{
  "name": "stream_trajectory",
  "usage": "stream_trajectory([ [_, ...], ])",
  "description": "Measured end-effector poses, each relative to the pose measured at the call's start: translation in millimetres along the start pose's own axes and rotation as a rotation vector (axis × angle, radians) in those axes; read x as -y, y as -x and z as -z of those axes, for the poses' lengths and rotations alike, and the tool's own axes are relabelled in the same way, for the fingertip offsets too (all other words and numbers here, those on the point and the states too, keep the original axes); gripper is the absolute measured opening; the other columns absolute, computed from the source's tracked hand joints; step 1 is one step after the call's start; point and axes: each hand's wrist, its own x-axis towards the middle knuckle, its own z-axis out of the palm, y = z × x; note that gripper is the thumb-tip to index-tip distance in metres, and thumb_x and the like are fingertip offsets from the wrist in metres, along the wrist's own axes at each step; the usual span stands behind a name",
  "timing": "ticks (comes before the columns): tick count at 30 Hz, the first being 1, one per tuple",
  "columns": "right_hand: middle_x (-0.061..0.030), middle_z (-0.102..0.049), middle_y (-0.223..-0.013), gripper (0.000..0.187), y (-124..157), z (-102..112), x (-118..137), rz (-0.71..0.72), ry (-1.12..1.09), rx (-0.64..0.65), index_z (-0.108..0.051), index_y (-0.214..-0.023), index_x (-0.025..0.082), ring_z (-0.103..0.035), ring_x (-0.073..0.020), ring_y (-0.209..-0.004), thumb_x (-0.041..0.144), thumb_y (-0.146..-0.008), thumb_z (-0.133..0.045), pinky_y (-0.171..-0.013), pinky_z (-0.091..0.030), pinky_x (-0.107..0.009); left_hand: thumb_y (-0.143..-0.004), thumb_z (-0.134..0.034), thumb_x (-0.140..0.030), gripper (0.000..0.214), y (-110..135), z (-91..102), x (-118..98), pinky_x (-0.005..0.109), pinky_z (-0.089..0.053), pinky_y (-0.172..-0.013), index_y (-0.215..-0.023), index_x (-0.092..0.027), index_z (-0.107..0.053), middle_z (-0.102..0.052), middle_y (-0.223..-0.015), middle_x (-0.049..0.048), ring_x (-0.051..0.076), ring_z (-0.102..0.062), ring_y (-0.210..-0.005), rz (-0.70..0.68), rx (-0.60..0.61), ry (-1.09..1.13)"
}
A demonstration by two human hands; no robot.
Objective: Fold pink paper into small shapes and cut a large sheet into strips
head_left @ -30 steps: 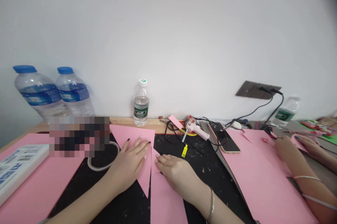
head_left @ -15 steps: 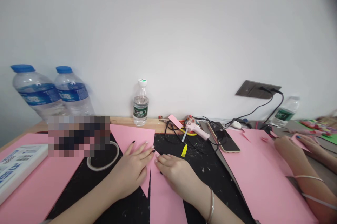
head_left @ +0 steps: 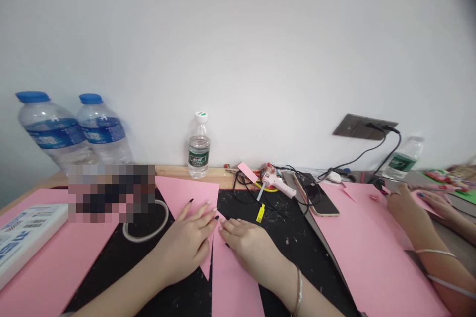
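My left hand [head_left: 191, 242] lies with fingers spread on a tapering piece of pink paper [head_left: 193, 192], pressing it to the black mat [head_left: 174, 285]. My right hand [head_left: 249, 242], a bracelet at its wrist, rests with fingers stretched and close together on the top of a pink paper strip [head_left: 236, 289]. The fingertips of both hands nearly meet where the two pieces come together. Below that, a thin dark gap runs between the papers. The right palm hides part of the strip.
A pink glue gun [head_left: 277, 182] with tangled cords and a phone [head_left: 322, 198] lie behind right. A tape roll [head_left: 124, 232] is left. A water bottle [head_left: 199, 153] stands by the wall. Right, a co-worker's hands [head_left: 403, 208] work over pink sheets [head_left: 357, 247]. A white box [head_left: 29, 242] sits left.
My two hands have stayed almost in place on the papers. At the right, the co-worker's nearer hand has shifted slightly, with a finger now raised.
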Motion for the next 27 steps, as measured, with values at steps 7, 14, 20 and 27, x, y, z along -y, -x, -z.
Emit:
stream_trajectory([
  [7, -0.0079, -0.054, -0.120, 0.029, -0.3, 1.3, 0.1, 0.006, -0.006, 0.002, -0.049, -0.115, 0.016, -0.048, -0.0169, -0.110, 0.011, -0.088, -0.042, -0.096, -0.035, -0.029, -0.080, -0.040, -0.016, 0.041, -1.6, 2.6, -8.8, 0.048, -0.022, -0.105, -0.118, -0.022, -0.053, -0.054, -0.126, 0.0038, 0.024, -0.040, -0.122, 0.049, -0.049, 0.023],
  [14, -0.0087, -0.055, -0.119, 0.031, -1.1, -2.6, -0.8, 0.016, 0.001, -0.012, -0.048, -0.117, 0.015, -0.049, -0.0176, -0.109, 0.010, -0.087, -0.042, -0.097, -0.035, -0.029, -0.081, -0.040, -0.019, 0.040, -1.7, 4.1, -14.5, 0.049, -0.022, -0.105, -0.118, -0.021, -0.053, -0.055, -0.126, 0.0051, 0.025, -0.040, -0.122, 0.080, -0.050, 0.004],
  [20, -0.0084, -0.054, -0.121, 0.032, -0.6, -2.8, -1.8, 0.017, 0.005, -0.011, -0.047, -0.119, 0.015, -0.047, -0.0172, -0.112, 0.011, -0.087, -0.044, -0.098, -0.034, -0.029, -0.078, -0.041, -0.017, 0.048, -0.1, -2.8, -7.3, 0.049, -0.024, -0.103, -0.125, -0.021, -0.045, -0.046, -0.133, 0.0063, 0.026, -0.035, -0.125, 0.040, -0.051, -0.006],
  [27, -0.0074, -0.053, -0.123, 0.031, 0.4, -1.1, -1.4, 0.018, 0.010, -0.004, -0.048, -0.118, 0.015, -0.047, -0.0173, -0.112, 0.010, -0.087, -0.043, -0.097, -0.034, -0.029, -0.080, -0.035, -0.013, 0.049, -0.5, -3.8, -2.9, 0.047, -0.026, -0.103, -0.128, -0.022, -0.042, -0.047, -0.133, 0.0043, 0.024, -0.036, -0.125, 0.056, -0.032, -0.004],
])
